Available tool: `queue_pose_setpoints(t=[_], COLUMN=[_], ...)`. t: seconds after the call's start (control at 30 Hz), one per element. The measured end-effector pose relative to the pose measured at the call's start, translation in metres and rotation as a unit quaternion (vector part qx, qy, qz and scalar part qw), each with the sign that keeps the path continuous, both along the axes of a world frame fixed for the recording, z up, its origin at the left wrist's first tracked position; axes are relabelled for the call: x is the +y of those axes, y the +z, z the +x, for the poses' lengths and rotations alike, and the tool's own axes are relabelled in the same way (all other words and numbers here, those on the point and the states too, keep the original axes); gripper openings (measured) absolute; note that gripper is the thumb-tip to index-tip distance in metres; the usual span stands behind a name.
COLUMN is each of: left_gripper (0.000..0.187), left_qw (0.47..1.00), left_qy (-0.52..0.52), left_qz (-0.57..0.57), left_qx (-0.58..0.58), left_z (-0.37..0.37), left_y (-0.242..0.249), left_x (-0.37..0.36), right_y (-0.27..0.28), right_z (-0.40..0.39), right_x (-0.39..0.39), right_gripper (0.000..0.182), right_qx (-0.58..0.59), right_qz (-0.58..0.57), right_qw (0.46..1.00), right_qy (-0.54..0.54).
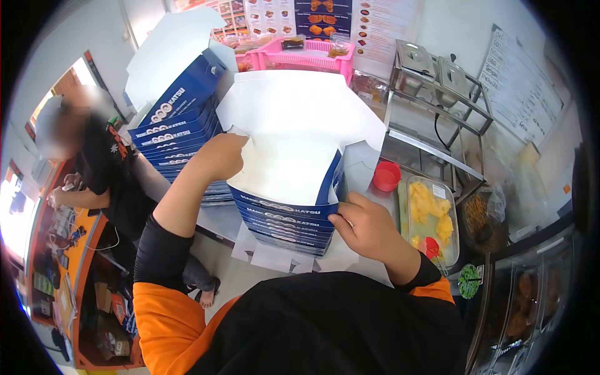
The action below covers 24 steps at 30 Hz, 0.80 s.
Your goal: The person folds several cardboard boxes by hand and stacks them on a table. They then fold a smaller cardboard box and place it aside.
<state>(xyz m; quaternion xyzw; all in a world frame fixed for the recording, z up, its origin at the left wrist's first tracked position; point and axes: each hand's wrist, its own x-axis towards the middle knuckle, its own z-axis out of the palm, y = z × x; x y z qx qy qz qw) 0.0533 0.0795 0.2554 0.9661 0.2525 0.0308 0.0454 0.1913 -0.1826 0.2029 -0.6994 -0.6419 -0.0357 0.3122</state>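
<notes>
An open blue and white paper box (pixel 290 165) tops a stack of nested blue boxes (pixel 287 228) in front of me, its white lid raised at the back. My left hand (pixel 223 157) is closed at the box's left side, by a white flap; its fingertips are partly hidden. At the front right corner, my right hand (pixel 365 228) pinches the box edge between thumb and curled fingers. Another tall stack of blue boxes (pixel 178 140) stands to the left, behind my left forearm, with an open lid on top.
Pink baskets (pixel 306 57) stand behind the boxes. To the right are a red cup (pixel 387 176), a tray (pixel 457 234) of yellow food and a metal rack (pixel 437 147) with lidded containers. A person (pixel 100 153) stands at an orange counter (pixel 84 262) on the left.
</notes>
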Motion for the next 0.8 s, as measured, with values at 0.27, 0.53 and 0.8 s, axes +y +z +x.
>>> queue_pose_setpoints(t=[0.27,0.53,0.8], left_gripper=[0.037,0.038,0.023], left_qw=[0.999,0.994,0.996], left_qy=[0.000,-0.080,-0.056], left_qz=[0.014,0.019,0.067], left_qx=[0.053,-0.069,-0.017], left_z=[0.000,0.048,0.073], left_y=[-0.004,0.014,-0.005], left_x=[0.001,-0.135,-0.156], right_y=[-0.004,-0.026,-0.031], right_z=[0.003,0.012,0.039], right_x=[0.002,0.021,0.020], right_gripper=[0.025,0.028,0.048], right_qx=[0.048,-0.001,0.022], right_qz=[0.053,0.093,0.047], right_qw=[0.995,0.978,0.986], right_qy=[0.070,0.188,0.158])
